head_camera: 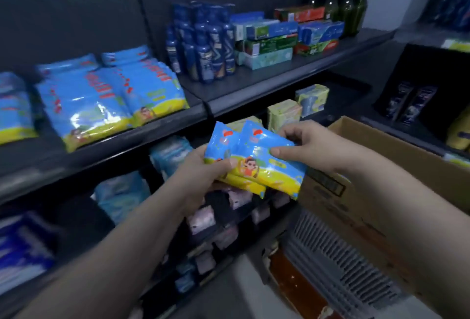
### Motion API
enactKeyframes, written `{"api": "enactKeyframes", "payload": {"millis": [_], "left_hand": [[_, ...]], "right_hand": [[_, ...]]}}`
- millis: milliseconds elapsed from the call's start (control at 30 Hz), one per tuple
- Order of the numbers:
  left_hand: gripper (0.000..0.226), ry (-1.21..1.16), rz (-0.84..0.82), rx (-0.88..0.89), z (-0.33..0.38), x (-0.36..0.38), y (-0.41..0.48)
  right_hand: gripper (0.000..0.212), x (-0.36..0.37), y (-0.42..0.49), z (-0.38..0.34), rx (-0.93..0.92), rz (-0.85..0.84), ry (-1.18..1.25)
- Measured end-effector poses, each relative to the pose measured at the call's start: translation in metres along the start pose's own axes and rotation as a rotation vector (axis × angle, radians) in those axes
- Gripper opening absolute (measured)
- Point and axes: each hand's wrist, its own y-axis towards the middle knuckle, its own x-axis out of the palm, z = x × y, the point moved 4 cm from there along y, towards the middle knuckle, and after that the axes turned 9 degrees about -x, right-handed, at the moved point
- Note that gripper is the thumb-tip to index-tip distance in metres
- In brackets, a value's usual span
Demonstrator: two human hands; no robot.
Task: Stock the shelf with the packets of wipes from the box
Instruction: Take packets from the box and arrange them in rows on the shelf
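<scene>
Two blue-and-yellow packets of wipes are held side by side in front of the shelves, below the top shelf's edge. My left hand grips their lower left corner, thumb on top. My right hand pinches the right packet's upper right side. Rows of the same wipes packets lie stacked on the dark top shelf at the left. The brown cardboard box stands at the right, beside my right forearm; its inside is hidden.
Blue bottles, toothpaste cartons and dark green bottles fill the top shelf's right half. Lower shelves hold green packs, pale blue packs and pink packs. A grey slatted crate sits under the box.
</scene>
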Motion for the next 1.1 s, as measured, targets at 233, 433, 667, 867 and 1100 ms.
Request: {"api": "enactKeyframes", "payload": {"millis": [233, 433, 667, 867, 1100], "left_hand": [[0.014, -0.030, 0.173, 0.096, 0.028, -0.115, -0.056], [0.021, 0.046, 0.320, 0.195, 0.053, -0.246, -0.105], [0.020, 0.049, 0.606, 0.271, 0.077, -0.413, -0.145], [0.018, 0.059, 0.735, 0.200, 0.070, -0.509, -0.160], [0.026, 0.254, 0.810, 0.000, 0.066, -0.561, -0.149]], "right_hand": [[0.013, 0.060, 0.081, -0.093, -0.209, -0.081, 0.030], [0.013, 0.127, 0.158, -0.173, -0.386, -0.056, 0.037], [0.010, 0.209, 0.240, -0.262, -0.564, -0.043, -0.079], [0.030, 0.282, 0.301, -0.291, -0.536, -0.111, -0.341], [0.062, 0.331, 0.327, -0.294, -0.458, -0.242, -0.782]]}}
